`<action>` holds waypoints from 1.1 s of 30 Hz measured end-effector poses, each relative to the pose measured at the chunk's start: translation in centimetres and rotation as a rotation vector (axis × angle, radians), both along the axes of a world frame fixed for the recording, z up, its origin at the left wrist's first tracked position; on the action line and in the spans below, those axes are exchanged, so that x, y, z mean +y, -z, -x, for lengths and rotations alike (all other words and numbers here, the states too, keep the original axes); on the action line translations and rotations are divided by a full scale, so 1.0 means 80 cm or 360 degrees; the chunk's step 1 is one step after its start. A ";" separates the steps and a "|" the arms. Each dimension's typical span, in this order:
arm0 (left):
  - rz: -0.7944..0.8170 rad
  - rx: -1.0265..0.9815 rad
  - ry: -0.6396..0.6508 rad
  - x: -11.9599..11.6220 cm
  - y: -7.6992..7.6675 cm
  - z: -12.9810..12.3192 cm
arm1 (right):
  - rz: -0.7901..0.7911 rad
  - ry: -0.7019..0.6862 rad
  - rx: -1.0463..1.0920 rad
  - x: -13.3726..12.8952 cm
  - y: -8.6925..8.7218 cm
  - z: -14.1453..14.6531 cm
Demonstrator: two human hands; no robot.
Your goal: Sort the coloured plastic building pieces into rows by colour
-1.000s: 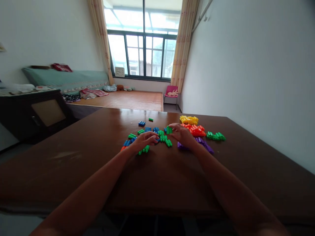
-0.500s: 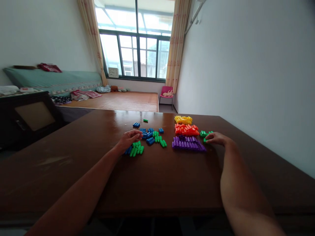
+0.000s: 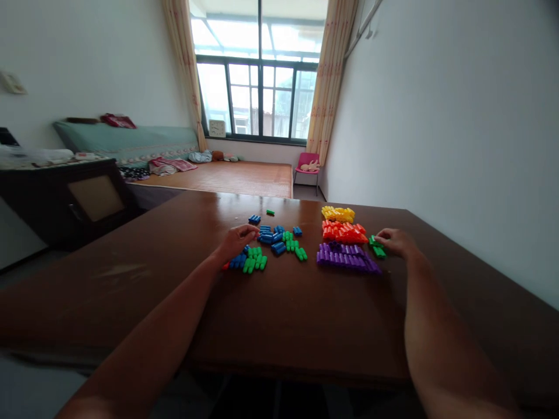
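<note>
Touches R green pcs [image 3: 379, 253] beside purple pcs [image 3: 347, 258] w/ R hand [image 3: 393, 240], grip unclear | Holds L hand [image 3: 236, 240] by blue pcs [image 3: 265, 238], finger gap unclear | Shows yellow pcs [image 3: 338, 215], orange pcs [image 3: 343, 232] colour-grouped; centre green pcs [image 3: 290, 245] mixed w/ blue

L hand [image 3: 241, 237]: fingers curled | R hand [image 3: 392, 240]: palm dn, fingers bent

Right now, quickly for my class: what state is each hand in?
Left hand: fingers curled beside blue pieces; any grip cannot be told.
Right hand: fingers at green pieces; whether closed on them cannot be told.
</note>
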State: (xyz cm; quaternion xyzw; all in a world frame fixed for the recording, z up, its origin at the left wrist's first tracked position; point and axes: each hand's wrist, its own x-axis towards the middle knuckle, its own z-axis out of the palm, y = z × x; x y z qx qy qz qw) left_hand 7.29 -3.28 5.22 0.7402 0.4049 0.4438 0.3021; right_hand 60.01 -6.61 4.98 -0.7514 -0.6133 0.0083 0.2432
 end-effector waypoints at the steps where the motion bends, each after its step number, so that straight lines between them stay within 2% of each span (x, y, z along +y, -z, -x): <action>1: -0.0053 0.0092 0.0008 0.000 0.000 0.003 | -0.0094 -0.0020 -0.0051 0.004 -0.001 0.010; 4: -0.0155 0.0463 0.0116 -0.002 0.003 0.009 | -0.0323 -0.0216 -0.0150 0.017 -0.003 0.049; 8: -0.0193 0.1015 0.0328 -0.006 0.006 0.017 | -0.0501 -0.0492 -0.0281 0.020 -0.010 0.107; 11: -0.0170 0.1166 0.0374 -0.007 0.006 0.021 | -0.0560 -0.0579 -0.0360 0.013 -0.017 0.146; 16: -0.0109 0.1060 0.0362 -0.003 0.004 0.021 | -0.0626 -0.0728 -0.0454 -0.004 -0.028 0.200; 20: -0.0103 0.0907 0.0316 -0.003 0.002 0.020 | -0.0669 -0.0916 -0.0153 -0.015 -0.030 0.252; 23: -0.0091 0.0843 0.0284 -0.005 0.001 0.019 | -0.0539 -0.1131 0.0053 -0.026 -0.029 0.297; 26: -0.0051 0.0810 0.0228 -0.005 0.004 0.017 | -0.0407 -0.1287 0.0068 -0.039 -0.028 0.335; 29: -0.0016 0.0675 0.0213 -0.002 0.008 0.013 | -0.0429 -0.1263 0.0147 -0.045 -0.022 0.360; 33: 0.0051 0.0320 0.0109 0.000 0.010 0.001 | -0.0568 -0.1116 0.0358 -0.044 -0.001 0.368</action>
